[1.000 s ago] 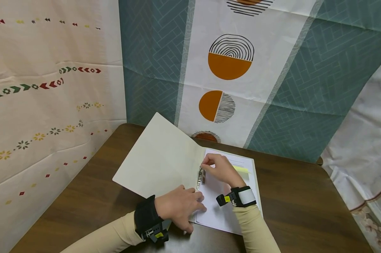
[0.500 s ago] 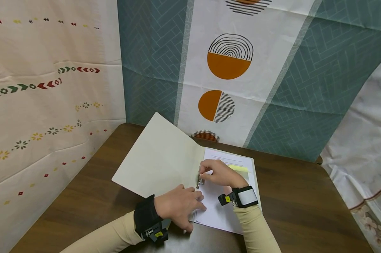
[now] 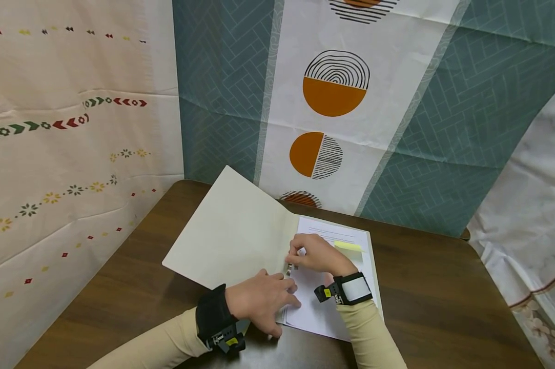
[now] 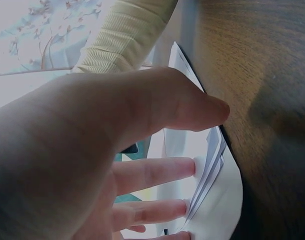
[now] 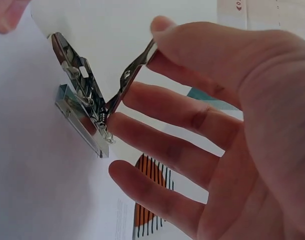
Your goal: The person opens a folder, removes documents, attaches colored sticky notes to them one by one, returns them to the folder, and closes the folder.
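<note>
A cream file folder (image 3: 231,230) lies open on the table, with white sheets (image 3: 321,318) stacked on its right side. At its fold sits a metal lever clip (image 3: 289,270), mostly behind the right hand in the head view. My right hand (image 3: 321,253) pinches the clip's raised lever (image 5: 134,66) between thumb and index finger; the other fingers extend beside it. The lever stands at an angle to the clip's bar (image 5: 72,62). My left hand (image 3: 261,297) rests with spread fingers on the sheets' lower left corner, its thumb out past the folder's edge.
A sticky note with a yellow strip (image 3: 348,247) is on the top sheet. The brown wooden table (image 3: 443,297) extends on both sides of the folder. Patterned cloths (image 3: 222,102) hang behind and beside the table. Each wrist wears a black strap (image 3: 353,288) with a small camera.
My right hand has come down and slightly left along the clip, bringing the pinched lever lower. The yellow-striped note shows more fully. My left hand stays in place.
</note>
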Motion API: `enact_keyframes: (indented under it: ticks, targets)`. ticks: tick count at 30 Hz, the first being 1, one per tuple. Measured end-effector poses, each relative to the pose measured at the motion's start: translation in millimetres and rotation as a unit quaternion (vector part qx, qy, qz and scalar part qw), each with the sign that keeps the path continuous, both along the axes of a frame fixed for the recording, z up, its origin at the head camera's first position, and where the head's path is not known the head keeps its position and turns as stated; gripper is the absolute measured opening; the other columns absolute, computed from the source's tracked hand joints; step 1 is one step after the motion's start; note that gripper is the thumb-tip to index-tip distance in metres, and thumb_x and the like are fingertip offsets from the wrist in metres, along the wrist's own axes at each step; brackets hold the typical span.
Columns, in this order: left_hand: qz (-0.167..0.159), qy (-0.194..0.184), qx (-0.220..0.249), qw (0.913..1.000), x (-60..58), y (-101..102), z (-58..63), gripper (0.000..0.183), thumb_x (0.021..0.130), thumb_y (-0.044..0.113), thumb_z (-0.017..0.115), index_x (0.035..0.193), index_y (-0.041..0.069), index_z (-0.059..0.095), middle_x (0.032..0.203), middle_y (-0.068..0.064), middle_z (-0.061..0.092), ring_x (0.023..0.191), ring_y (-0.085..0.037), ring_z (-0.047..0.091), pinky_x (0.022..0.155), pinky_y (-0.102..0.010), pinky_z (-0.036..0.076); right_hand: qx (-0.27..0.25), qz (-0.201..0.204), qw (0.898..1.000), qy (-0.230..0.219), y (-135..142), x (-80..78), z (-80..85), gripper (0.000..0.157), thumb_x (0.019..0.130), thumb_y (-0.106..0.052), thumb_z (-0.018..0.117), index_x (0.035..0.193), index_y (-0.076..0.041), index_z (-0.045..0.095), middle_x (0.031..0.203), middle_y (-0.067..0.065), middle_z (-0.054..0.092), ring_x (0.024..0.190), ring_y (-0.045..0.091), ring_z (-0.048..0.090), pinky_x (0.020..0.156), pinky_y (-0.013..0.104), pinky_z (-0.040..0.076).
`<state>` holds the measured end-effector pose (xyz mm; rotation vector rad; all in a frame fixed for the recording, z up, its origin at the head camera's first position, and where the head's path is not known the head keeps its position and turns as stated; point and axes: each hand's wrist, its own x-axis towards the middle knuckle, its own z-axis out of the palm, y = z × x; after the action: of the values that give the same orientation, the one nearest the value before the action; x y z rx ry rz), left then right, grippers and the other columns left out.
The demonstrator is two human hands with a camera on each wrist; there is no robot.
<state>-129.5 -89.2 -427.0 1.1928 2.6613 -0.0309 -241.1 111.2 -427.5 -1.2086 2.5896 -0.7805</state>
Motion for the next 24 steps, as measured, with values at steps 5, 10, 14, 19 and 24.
enact_keyframes:
  ticks: [5, 10, 14, 19, 24]
  targets:
    - [0.002, -0.007, 0.000, 1.0000, -0.3, 0.0, 0.7, 0.063, 0.086, 0.060, 0.089, 0.144, 0.043, 0.075, 0.152, 0.010, 0.067, 0.130, -0.012, 0.064, 0.088, -0.038, 0.054, 0.002, -0.005, 1.000, -0.030, 1.1, -1.1, -1.6, 0.018, 0.099, -0.017, 0.086, 0.083, -0.014, 0.080, 0.095, -0.002, 0.071, 0.085, 0.004, 0.058, 0.075, 0.021, 0.048]
    - [-0.001, -0.016, -0.001, 0.9999, -0.9, 0.9, -0.3, 0.062, 0.087, 0.060, 0.088, 0.145, 0.042, 0.074, 0.152, 0.009, 0.067, 0.130, -0.012, 0.064, 0.090, -0.039, 0.055, 0.003, 0.000, 0.999, -0.049, 1.0, -2.7, -6.7, 0.023, 0.097, -0.016, 0.088, 0.077, -0.012, 0.079, 0.097, -0.001, 0.069, 0.091, 0.011, 0.063, 0.080, 0.022, 0.049]
    - [-0.002, -0.017, -0.001, 0.9998, -0.7, 1.3, -0.9, 0.064, 0.088, 0.060, 0.088, 0.147, 0.041, 0.074, 0.153, 0.009, 0.066, 0.131, -0.012, 0.064, 0.090, -0.038, 0.054, 0.007, 0.007, 0.999, -0.034, -0.8, -2.0, -9.5, 0.025, 0.096, -0.015, 0.089, 0.074, -0.012, 0.078, 0.097, -0.001, 0.068, 0.094, 0.016, 0.063, 0.084, 0.023, 0.049]
    - [-0.001, -0.020, -0.001, 0.9998, -0.1, 0.9, -0.5, 0.065, 0.087, 0.059, 0.089, 0.148, 0.041, 0.073, 0.153, 0.009, 0.065, 0.131, -0.012, 0.064, 0.090, -0.038, 0.053, 0.016, 0.000, 1.000, -0.020, -2.1, 0.0, -12.5, 0.025, 0.096, -0.016, 0.090, 0.074, -0.012, 0.079, 0.097, -0.003, 0.067, 0.094, 0.015, 0.061, 0.084, 0.024, 0.048]
    - [-0.001, -0.018, -0.004, 0.9998, 0.1, -0.3, 0.4, 0.066, 0.087, 0.059, 0.089, 0.148, 0.042, 0.072, 0.154, 0.009, 0.065, 0.132, -0.012, 0.064, 0.090, -0.039, 0.054, 0.010, -0.006, 1.000, -0.011, -2.5, 3.8, -14.4, 0.019, 0.095, -0.015, 0.090, 0.078, -0.014, 0.081, 0.094, -0.003, 0.068, 0.088, 0.020, 0.063, 0.079, 0.022, 0.045]
